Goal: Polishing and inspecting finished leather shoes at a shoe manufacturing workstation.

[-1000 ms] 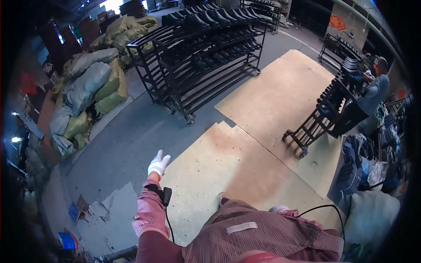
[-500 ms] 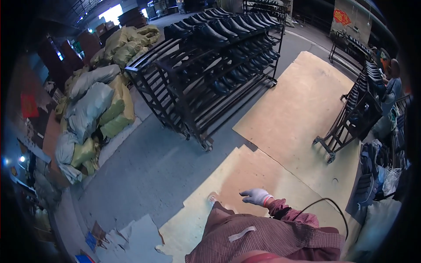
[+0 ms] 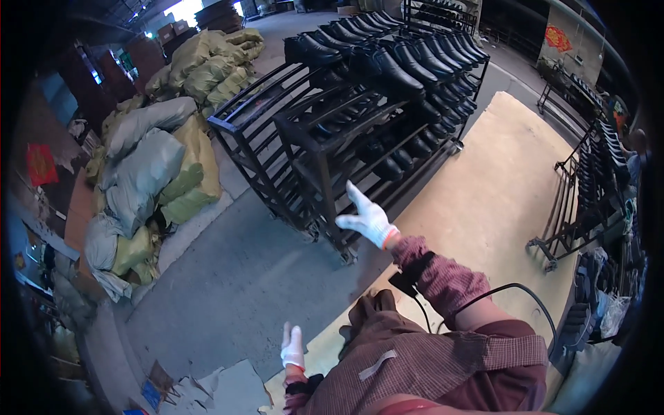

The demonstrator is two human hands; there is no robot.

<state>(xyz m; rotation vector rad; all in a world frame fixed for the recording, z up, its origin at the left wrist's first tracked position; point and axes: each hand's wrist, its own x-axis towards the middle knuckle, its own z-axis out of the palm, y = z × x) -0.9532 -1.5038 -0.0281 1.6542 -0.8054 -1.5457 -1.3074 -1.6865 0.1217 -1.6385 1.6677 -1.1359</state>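
Note:
My right hand [image 3: 368,217] wears a white knit glove and reaches forward with its thumb and fingers apart. It holds nothing and appears close to the near corner post of a dark metal shoe rack [image 3: 319,149]. Rows of black shoes [image 3: 398,72] fill the top and lower tiers of that rack, which stands on casters. My left hand [image 3: 292,346], gloved in white too, is low over the floor by the apron, fingers stretched and nothing in them. A brown checked apron [image 3: 429,373] covers my front, and a black cable [image 3: 512,287] loops beside my right arm.
Stuffed woven sacks [image 3: 149,166] are piled at the left. Tan boards [image 3: 484,187] cover the floor right of the rack. Another rolling rack with shoes [image 3: 591,187] stands at the right, a person [image 3: 633,149] beside it. Torn grey sheeting [image 3: 232,391] lies at lower left.
My right hand has risen and reached forward toward the rack. My left hand has come into view at the lower edge. The rack appears nearer and larger.

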